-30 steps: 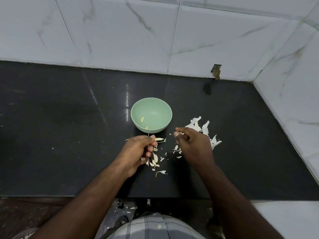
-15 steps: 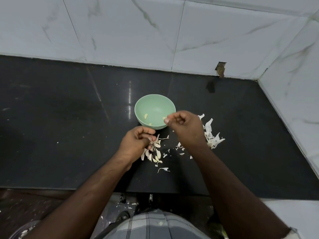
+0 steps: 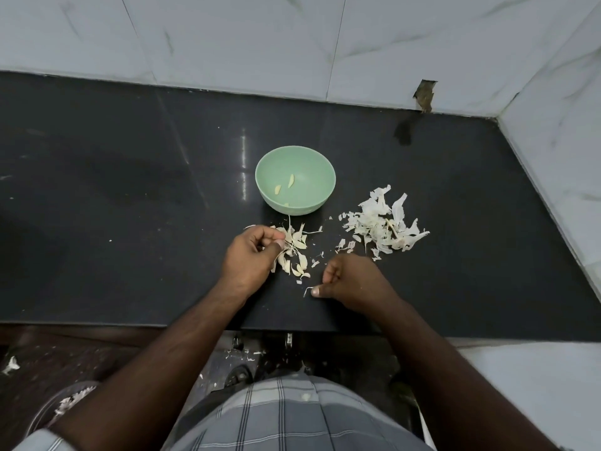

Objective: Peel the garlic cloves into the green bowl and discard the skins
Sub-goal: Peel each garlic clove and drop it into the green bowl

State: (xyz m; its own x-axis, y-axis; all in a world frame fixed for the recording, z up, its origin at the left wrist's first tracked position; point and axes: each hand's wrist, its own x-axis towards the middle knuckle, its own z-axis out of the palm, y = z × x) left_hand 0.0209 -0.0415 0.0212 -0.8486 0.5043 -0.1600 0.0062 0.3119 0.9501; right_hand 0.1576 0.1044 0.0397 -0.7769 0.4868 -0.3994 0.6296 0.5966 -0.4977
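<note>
The green bowl (image 3: 317,159) stands on the black counter with three small peeled garlic cloves (image 3: 291,181) inside. Just in front of it lies a cluster of unpeeled cloves (image 3: 297,252). My left hand (image 3: 250,260) rests at the cluster's left side and pinches into it with thumb and fingertips. My right hand (image 3: 349,281) sits on the counter nearer to me, fingers curled, pinching a thin strip of skin (image 3: 307,290) at its thumb tip. A heap of white garlic skins (image 3: 382,227) lies to the right of the bowl.
The black counter (image 3: 130,206) ends at a white tiled wall (image 3: 227,37) behind and another on the right. A broken hole in the tile (image 3: 424,96) is at the back right. Skin scraps litter the floor (image 3: 240,353) below the counter's front edge.
My right hand has come back from over the bowl's rim to the counter near me, and a further clove lies in the bowl. My left hand stays at the clove cluster.
</note>
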